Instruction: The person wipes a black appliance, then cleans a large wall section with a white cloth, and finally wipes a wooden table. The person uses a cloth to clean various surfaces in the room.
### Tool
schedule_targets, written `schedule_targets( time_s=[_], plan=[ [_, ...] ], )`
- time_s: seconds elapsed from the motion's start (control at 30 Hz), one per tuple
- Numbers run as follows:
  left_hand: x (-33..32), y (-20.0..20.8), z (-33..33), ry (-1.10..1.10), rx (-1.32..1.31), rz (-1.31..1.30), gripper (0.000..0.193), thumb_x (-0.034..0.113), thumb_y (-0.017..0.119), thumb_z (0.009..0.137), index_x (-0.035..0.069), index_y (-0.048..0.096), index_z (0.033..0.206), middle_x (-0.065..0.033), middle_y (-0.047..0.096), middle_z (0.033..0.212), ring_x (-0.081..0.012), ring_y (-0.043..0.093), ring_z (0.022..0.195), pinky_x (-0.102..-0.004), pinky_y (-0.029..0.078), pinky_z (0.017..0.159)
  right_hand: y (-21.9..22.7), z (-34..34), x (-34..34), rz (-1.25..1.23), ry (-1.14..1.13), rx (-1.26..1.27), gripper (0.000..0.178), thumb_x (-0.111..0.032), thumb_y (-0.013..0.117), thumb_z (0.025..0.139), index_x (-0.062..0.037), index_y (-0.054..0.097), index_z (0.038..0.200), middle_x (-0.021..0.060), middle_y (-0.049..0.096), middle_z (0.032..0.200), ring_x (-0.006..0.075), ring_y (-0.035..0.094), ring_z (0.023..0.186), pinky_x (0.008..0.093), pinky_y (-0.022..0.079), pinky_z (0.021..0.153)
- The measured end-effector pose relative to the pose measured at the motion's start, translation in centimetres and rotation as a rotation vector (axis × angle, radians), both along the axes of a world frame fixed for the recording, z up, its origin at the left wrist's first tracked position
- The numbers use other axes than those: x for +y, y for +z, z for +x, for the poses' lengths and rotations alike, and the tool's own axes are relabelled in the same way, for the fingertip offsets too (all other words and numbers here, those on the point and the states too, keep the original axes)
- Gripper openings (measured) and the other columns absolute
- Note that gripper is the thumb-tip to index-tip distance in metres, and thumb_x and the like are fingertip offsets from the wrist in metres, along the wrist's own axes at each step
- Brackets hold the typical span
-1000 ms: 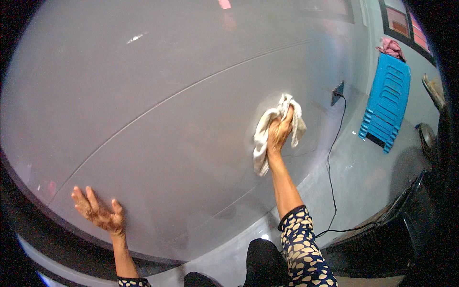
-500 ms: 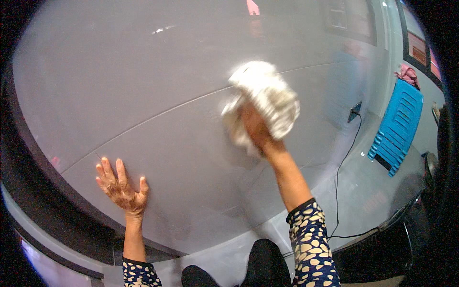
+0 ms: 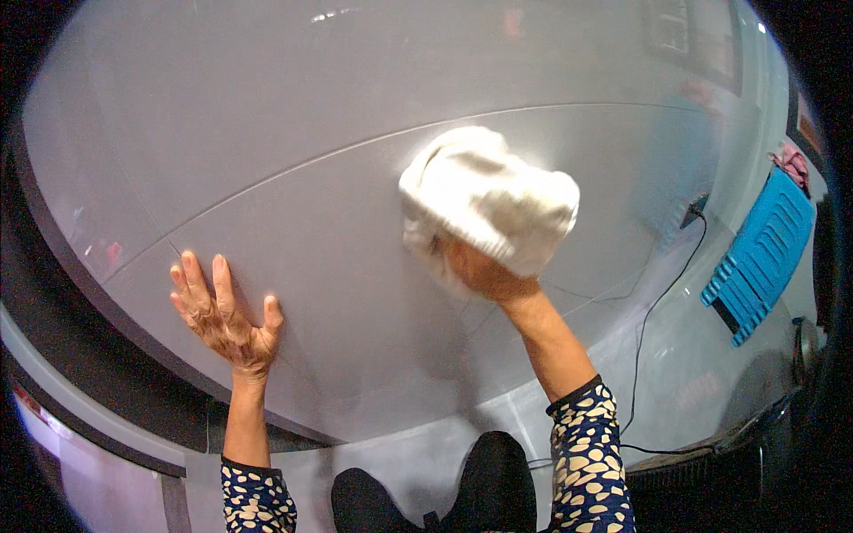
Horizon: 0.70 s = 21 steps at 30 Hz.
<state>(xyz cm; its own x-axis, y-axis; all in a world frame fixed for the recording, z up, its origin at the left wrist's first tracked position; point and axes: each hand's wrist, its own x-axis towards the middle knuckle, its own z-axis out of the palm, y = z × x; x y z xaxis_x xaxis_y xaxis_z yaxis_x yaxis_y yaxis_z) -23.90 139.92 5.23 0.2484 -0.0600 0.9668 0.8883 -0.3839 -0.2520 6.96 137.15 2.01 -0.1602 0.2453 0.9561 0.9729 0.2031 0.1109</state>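
Observation:
A large smooth grey panel (image 3: 293, 133) with thin seam lines fills most of the view in front of me. My right hand (image 3: 480, 271) presses a bunched white cloth (image 3: 489, 195) against it near the middle. The cloth covers most of my fingers. My left hand (image 3: 222, 315) lies flat on the panel lower left, fingers spread, holding nothing. Both sleeves are dark with a pale spotted pattern.
A blue slatted plastic stool (image 3: 760, 258) leans at the right by the wall. A thin black cable (image 3: 649, 329) runs from a wall socket down across the pale floor. My dark shoes (image 3: 444, 489) show at the bottom. A dark strip (image 3: 80, 346) borders the panel's lower left edge.
My right hand has swept the cloth leftward and up across the panel. The left hand has slid up and right, staying flat on the surface.

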Motion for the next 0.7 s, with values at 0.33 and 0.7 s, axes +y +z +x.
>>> schedule_targets(
  time_s=[0.33,0.7],
  plan=[
    [0.3,0.0,-0.3,0.003,-0.002,0.01,0.057,0.045,0.045,0.085,0.01,0.04,0.13,-0.0162,0.032,0.139,-0.0328,0.025,0.131,-0.0459,0.013,0.106,-9.4,-3.9,-1.3,-0.709,1.027,0.604,0.059,-0.024,0.066,0.076,-0.0117,0.04,0.127,0.0068,0.046,0.123,0.0214,0.044,0.114,0.0336,0.036,0.098],
    [0.5,-0.8,-1.5,-0.153,-0.001,-0.059,0.059,0.044,0.049,0.084,0.01,0.037,0.132,-0.019,0.024,0.142,-0.0324,0.017,0.134,-0.0463,0.009,0.108,4.7,-2.2,-0.6,0.162,-0.352,-0.403,0.04,-0.032,0.045,0.089,-0.0106,0.042,0.123,0.0065,0.049,0.116,0.0181,0.048,0.105,0.0353,0.045,0.086]
  ],
)
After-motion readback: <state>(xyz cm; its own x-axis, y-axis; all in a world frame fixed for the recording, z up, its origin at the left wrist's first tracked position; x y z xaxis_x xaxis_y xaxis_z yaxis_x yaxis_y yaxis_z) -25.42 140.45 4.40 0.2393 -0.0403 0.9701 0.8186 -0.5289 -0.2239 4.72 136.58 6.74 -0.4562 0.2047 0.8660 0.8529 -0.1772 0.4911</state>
